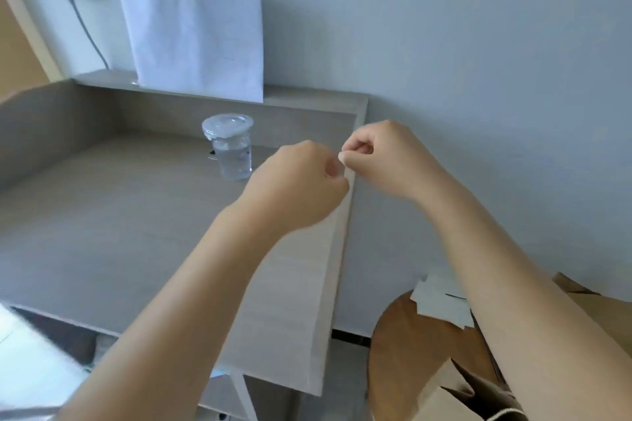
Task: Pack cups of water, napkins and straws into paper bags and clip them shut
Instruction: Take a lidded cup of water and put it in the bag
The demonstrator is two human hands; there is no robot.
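Both the left hand (301, 181) and right hand (383, 157) are pinching something small and white, likely a straw wrapper, readying it for the paper bag (455, 396).

No readable text, label, brand, number or sign anywhere. White sheet (195, 34) leaning on wall at 11 o'clock: faint grid-like lines only, too blurred to read. Lidded cup of water (231, 147) near centre, toward 11 o'clock: small dark mark at its base on left side, illegible. White papers (441, 304) on round stool at 4 o'clock: dark line on top, no legible print.
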